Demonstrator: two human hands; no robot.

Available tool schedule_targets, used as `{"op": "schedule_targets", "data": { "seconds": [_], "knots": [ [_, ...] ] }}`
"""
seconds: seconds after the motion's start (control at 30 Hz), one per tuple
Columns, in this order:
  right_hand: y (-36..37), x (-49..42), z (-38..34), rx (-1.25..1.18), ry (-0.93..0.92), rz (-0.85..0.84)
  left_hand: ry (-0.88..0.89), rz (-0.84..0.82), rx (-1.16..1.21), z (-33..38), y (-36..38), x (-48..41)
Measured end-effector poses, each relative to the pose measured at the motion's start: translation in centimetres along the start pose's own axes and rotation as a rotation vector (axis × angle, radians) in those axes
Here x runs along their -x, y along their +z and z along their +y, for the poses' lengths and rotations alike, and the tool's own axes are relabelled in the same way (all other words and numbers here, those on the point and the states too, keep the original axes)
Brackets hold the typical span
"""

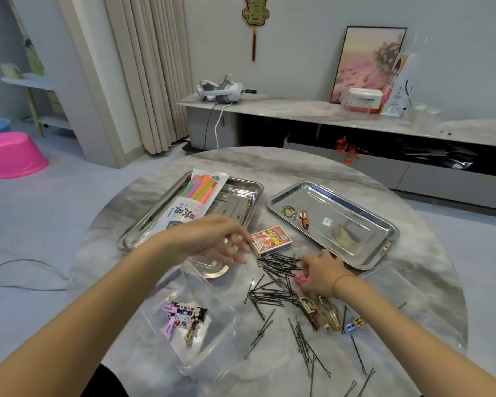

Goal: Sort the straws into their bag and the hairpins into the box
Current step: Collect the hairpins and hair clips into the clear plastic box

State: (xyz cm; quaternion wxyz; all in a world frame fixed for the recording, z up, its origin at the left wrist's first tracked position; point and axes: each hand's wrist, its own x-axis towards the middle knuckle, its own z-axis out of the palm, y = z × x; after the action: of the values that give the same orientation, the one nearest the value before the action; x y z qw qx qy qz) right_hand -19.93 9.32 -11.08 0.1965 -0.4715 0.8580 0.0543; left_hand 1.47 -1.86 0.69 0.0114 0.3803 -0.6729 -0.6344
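The straw bag (196, 200), holding coloured straws, lies on the left steel tray (242, 193). Black bobby pins (278, 282) are scattered over the marble table. A clear plastic box (212, 339) at the front left holds several decorated hairpins (182, 318). More decorated clips (324, 310) lie under my right wrist. My left hand (212, 242) hovers with straight fingers beside a small printed card box (271, 242). My right hand (322, 275) pinches a pink hair clip (301, 279) at the edge of the pin pile.
The right steel tray (364, 224) holds a green clip (288, 211) and a brown clip (304, 218). A clear lid (395, 285) lies at the right. Beyond the round table (413, 325) stand a low cabinet (355, 116) and a pink stool (13, 154).
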Motion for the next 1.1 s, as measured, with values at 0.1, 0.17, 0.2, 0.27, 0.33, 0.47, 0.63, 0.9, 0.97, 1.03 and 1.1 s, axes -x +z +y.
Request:
{"op": "schedule_targets", "data": {
  "seconds": [0.1, 0.17, 0.2, 0.27, 0.33, 0.47, 0.63, 0.9, 0.97, 1.03, 1.1],
  "knots": [
    [-0.3, 0.2, 0.1, 0.013, -0.048, 0.024, -0.046, -0.067, 0.311, -0.4, 2.8, -1.7],
    [-0.6, 0.4, 0.0, 0.058, -0.112, 0.073, -0.126, -0.120, 0.420, -1.2, 4.2, -2.7],
    [-0.7, 0.5, 0.0, 0.059, -0.142, 0.087, -0.172, -0.136, 0.469, -1.6, 4.7, -3.2],
    [-1.0, 0.5, -0.1, 0.022, -0.183, 0.073, -0.250, -0.141, 0.534, -2.3, 5.4, -4.0],
    [-1.2, 0.4, 0.0, -0.017, -0.197, 0.052, -0.303, -0.126, 0.560, -2.9, 5.8, -4.5],
    [-2.1, 0.5, 0.4, -0.189, -0.245, 0.049, -0.367, -0.072, 0.595, -3.3, 6.0, -5.5],
    [-3.0, 1.2, 0.3, -0.335, -0.351, 0.071, -0.415, -0.047, 0.605, -3.7, 6.0, -6.3],
    [-4.4, 4.0, -2.4, -0.855, -0.639, 0.185, -0.375, -0.296, 0.870, -3.7, 6.1, -6.3],
    [-4.5, 4.4, -2.9, -0.911, -0.678, 0.155, -0.339, -0.278, 0.912, -3.3, 6.1, -6.0],
    [-4.4, 4.6, -3.1, -0.931, -0.688, 0.137, -0.311, -0.232, 0.902, -3.0, 6.0, -5.8],
    [-4.5, 4.6, -2.9, -0.954, -0.698, 0.144, -0.306, -0.238, 0.926, -3.0, 5.9, -5.8]
  ]
}}
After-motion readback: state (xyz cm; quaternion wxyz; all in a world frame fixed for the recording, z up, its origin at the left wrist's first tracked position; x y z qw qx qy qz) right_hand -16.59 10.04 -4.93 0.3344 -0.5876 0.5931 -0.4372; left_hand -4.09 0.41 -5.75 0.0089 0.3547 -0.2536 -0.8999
